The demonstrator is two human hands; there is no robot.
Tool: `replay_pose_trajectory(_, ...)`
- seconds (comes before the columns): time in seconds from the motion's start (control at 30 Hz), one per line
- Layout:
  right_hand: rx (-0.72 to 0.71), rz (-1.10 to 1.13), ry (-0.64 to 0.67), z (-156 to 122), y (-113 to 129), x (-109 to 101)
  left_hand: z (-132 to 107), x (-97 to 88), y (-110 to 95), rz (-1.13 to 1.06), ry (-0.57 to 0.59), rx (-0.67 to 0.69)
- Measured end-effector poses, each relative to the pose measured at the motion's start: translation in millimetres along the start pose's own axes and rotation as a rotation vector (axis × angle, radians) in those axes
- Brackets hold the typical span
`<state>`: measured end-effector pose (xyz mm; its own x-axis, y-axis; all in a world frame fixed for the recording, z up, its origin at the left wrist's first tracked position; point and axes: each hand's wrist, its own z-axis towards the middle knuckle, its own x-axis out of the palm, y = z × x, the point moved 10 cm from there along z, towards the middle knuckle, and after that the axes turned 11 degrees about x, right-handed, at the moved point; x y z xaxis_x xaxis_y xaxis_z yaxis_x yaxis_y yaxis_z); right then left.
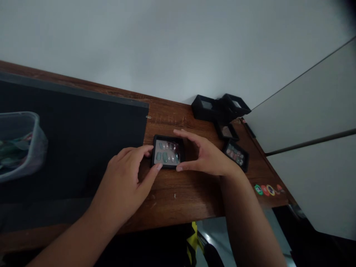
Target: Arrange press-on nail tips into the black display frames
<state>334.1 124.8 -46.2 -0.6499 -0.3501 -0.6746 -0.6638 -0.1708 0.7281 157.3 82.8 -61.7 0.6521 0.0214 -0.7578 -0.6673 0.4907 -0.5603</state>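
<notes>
A black-framed box of press-on nails [170, 158] lies flat on the wooden table, its clear window showing teal and dark glossy nails on a pale card. My left hand [126, 168] holds its left side, fingertips at the left edge and thumb at the near edge. From the right, my right hand [207, 154] spans the box, thumb at the near right corner and fingers along the far edge. Just beyond my right wrist lies another nail box [236, 155], partly covered by my forearm.
Black boxes [205, 107] are stacked by the wall, with a smaller framed box [226, 131] in front. Several round coloured stickers [264, 190] line the right front edge. At left, a clear plastic tub [41, 144] of colourful packets stands on a black mat [91, 137].
</notes>
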Motion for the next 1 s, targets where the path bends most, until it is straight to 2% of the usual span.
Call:
replay_pose_trajectory(0.13,0.014,0.053,0.047,0.3,0.2,3.7,0.1,-1.4,1.4,-0.013,-0.014,-0.014)
replay_pose_trajectory(0.37,0.022,0.048,0.056,0.0,-0.4,5.2,0.6,1.4,-0.1,0.058,0.006,-0.001)
replay_pose_trajectory(0.63,0.032,0.04,0.054,-1.1,-2.1,5.7,1.1,4.0,8.5,0.018,0.014,-0.079)
replay_pose_trajectory(1.0,-0.015,-0.04,0.023,-3.6,9.5,2.4,1.8,4.9,9.1,-0.013,0.013,-0.071)
